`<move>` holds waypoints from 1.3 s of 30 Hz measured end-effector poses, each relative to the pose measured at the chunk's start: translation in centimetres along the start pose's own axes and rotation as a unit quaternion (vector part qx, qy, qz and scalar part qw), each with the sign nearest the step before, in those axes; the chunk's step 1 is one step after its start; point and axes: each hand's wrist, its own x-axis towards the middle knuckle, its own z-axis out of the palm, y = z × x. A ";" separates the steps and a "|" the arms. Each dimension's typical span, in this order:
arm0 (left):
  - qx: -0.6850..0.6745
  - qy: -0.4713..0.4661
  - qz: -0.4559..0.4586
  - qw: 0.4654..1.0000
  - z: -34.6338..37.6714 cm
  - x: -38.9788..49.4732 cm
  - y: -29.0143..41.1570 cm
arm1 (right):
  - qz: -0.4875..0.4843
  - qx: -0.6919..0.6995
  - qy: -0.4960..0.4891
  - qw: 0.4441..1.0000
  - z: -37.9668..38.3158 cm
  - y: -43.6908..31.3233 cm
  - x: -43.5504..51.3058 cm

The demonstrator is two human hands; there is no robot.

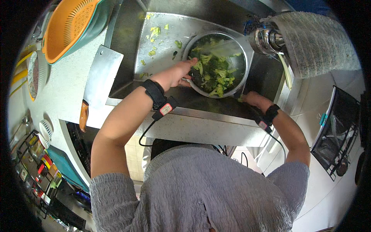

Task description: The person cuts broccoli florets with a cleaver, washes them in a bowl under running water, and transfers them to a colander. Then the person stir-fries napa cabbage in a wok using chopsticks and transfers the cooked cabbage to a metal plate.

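Observation:
A round metal bowl (247, 66) of water and cut broccoli florets (221, 74) stands in the stainless steel sink (171, 26). Water sprays into it from the chrome faucet (262, 42) on the right. My left hand (178, 73) grips the bowl's left rim, thumb over the edge and fingers along the outer wall. Low beside the bowl's right side is my right hand (256, 100), blurred and in shadow. A small greenish bit shows at its fingertips; whether it is held is unclear. Loose broccoli scraps (155, 32) lie on the sink floor.
A cleaver (103, 69) with a wooden handle rests on the counter left of the sink. Beyond it sits an orange colander (68, 29) nested in a teal basin. A grey towel (318, 43) hangs by the faucet. A black mesh rack (336, 127) stands at right.

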 end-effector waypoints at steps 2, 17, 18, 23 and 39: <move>-0.012 -0.008 0.004 1.000 -0.4 0.0 -0.1 | 0.013 -0.032 -0.013 0.999 -1.8 -1.4 -2.1; -0.032 -0.010 0.009 0.999 -1.2 -0.9 -1.2 | -0.167 -0.189 0.186 0.950 -3.2 -11.7 2.6; -0.038 -0.008 0.009 0.999 -1.3 -0.8 -1.4 | -0.157 -0.208 0.166 0.951 -3.1 -11.8 3.5; -0.057 -0.014 0.008 0.998 -1.9 -0.7 -1.7 | -0.094 -0.059 0.221 0.969 -6.1 -9.9 7.1; 0.085 0.053 -0.014 0.995 -1.8 3.5 -2.1 | -0.087 -0.212 0.171 0.958 -4.5 -12.2 4.5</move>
